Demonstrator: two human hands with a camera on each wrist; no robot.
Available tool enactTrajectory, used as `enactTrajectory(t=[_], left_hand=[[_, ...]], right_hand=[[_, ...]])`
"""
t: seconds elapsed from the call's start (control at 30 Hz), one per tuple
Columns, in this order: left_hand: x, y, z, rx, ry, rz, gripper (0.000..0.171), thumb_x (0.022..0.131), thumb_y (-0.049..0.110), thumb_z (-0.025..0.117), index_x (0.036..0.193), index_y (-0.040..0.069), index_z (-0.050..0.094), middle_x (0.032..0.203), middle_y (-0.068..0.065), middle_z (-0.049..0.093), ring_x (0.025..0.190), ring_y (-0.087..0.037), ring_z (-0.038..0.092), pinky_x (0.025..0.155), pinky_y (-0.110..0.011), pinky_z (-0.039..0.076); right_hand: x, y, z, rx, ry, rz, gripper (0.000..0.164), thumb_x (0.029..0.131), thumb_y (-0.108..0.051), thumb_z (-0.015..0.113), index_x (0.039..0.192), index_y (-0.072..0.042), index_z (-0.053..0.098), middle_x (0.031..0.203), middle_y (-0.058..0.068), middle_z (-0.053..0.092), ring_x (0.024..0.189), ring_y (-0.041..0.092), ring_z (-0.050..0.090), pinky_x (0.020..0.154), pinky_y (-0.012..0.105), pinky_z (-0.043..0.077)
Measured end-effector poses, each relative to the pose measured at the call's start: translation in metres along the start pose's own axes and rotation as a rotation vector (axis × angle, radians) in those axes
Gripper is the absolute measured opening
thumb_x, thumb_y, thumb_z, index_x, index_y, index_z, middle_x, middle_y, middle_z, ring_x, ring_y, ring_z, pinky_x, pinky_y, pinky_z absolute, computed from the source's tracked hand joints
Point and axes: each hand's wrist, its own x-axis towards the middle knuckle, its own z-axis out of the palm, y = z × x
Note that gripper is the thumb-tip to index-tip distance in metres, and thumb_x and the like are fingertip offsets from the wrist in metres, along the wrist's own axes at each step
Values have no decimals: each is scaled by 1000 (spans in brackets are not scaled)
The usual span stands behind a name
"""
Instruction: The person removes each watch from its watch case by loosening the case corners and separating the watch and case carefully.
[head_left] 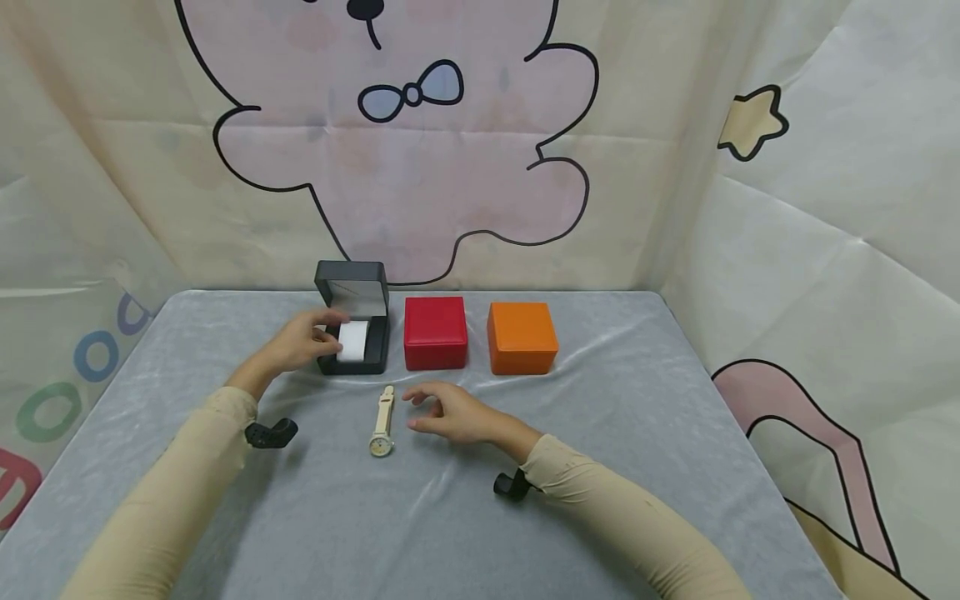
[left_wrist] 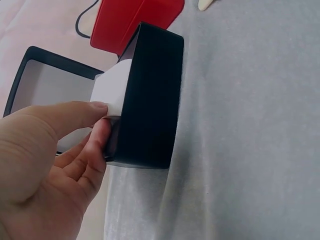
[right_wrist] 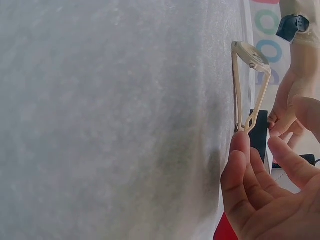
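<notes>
A black watch box [head_left: 375, 343] stands at the back left of the table with its lid raised. Inside it sits a white cushion [left_wrist: 114, 88]. My left hand [head_left: 300, 340] reaches in from the left, and its thumb and forefinger pinch the cushion's near edge. A cream wristwatch [head_left: 385, 417] lies on the cloth in front of the boxes, its dial toward me and its strap looped up. To its right, my right hand [head_left: 457, 414] hovers with loosely bent fingers and holds nothing. In the right wrist view the fingertips [right_wrist: 241, 142] overlap the strap's end.
A red box [head_left: 436, 333] and an orange box [head_left: 522, 338], lids down, stand in a row right of the black one. Grey cloth [head_left: 420, 533] covers the table. A printed curtain [head_left: 480, 183] hangs behind its far edge.
</notes>
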Motion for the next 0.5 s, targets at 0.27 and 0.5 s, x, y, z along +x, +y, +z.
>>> enactTrajectory(t=[0.27,0.5], left_hand=[[2,-3,0,111,29,-16,47,91,1,70,135,-9,58,138,-35,55,92,-34,69,64,-25,52],[3,-4,-2,157,0,26,47,94,5,68,137,-7,57,129,-37,60,53,-7,46,50,-25,40]], right_hand=[[0,1,-1,-6,9,-1,44,95,-23,71,137,-13,60,130,7,65,81,9,60,65,20,51],[0,1,-3,-18,12,3,45,96,-24,70,139,-13,59,131,8,65,85,11,61,68,20,52]])
